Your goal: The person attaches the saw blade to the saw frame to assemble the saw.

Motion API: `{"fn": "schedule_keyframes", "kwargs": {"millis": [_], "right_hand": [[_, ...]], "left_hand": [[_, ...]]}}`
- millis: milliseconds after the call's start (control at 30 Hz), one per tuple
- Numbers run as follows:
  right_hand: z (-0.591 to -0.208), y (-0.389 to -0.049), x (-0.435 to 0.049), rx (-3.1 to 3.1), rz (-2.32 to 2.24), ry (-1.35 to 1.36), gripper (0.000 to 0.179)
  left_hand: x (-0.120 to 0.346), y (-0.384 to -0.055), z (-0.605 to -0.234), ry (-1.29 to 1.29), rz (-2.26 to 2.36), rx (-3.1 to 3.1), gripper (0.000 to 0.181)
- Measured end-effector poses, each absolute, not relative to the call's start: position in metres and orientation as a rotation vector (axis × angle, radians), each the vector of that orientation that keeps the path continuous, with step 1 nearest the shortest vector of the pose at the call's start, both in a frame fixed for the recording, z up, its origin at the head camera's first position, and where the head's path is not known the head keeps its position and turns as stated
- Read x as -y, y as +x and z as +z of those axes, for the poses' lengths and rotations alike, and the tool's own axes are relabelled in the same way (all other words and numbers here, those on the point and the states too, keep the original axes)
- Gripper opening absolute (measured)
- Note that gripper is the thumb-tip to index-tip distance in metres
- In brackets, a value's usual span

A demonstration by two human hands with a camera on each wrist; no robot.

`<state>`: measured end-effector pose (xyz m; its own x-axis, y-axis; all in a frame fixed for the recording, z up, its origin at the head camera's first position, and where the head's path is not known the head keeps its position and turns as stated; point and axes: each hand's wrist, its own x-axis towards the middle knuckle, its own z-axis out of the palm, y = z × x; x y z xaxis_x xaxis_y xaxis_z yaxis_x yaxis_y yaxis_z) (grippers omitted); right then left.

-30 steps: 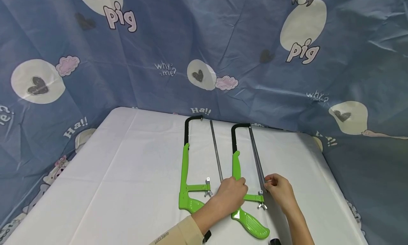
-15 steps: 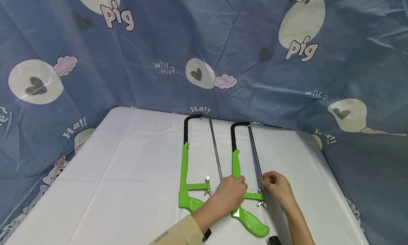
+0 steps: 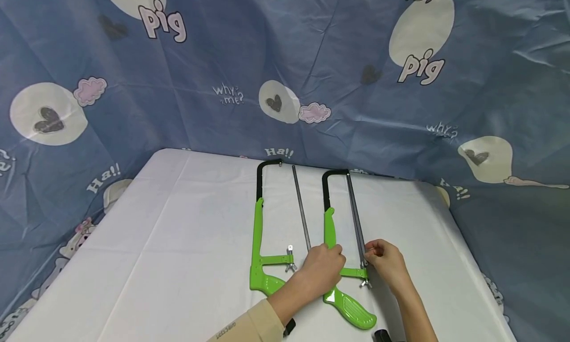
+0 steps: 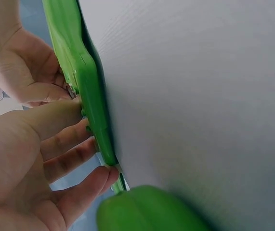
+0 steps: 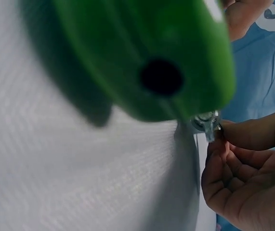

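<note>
Two green hacksaws with black front arms lie on the white table. My left hand (image 3: 321, 270) grips the frame of the right hacksaw (image 3: 329, 228), just above its ribbed handle (image 3: 356, 312). Beyond it, my right hand (image 3: 387, 263) pinches the near end of that saw's dark blade (image 3: 355, 213) at the post by the wing nut (image 3: 365, 283). The blade's far end is at the tip of the black arm. In the right wrist view, thumb and fingertips (image 5: 217, 144) meet right beside the wing nut (image 5: 208, 127); the saw handle (image 5: 147, 53) blocks much of the view.
To the left lies the other hacksaw (image 3: 257, 238), its blade holder bare. A loose blade (image 3: 301, 208) lies between the saws, its near end hidden behind my left hand. A black object (image 3: 382, 336) shows at the bottom edge. A printed blue cloth (image 3: 200, 109) hangs behind the table.
My right hand has shifted slightly left, bringing the blade's near end from beside the post to over it. The left hand keeps its grip on the frame.
</note>
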<state>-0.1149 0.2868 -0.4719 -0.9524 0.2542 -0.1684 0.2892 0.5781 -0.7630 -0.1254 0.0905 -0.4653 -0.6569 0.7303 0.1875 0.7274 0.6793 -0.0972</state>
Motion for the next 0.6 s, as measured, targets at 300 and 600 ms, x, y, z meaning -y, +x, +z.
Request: {"fn": "schedule_keyframes", "kwargs": {"millis": [300,600], "right_hand": [[-0.4767,-0.1156,-0.2857,-2.747,-1.334,0.464,0.022],[-0.4794,-0.1165,-0.2876,-2.754,-1.336,0.457,0.022]], "left_hand": [[-0.0893,-0.1251,-0.4641,-1.182,0.015,2.666,0.016],[-0.0898,-0.1259,-0.465,-1.185,0.009,2.693,0.015]]}}
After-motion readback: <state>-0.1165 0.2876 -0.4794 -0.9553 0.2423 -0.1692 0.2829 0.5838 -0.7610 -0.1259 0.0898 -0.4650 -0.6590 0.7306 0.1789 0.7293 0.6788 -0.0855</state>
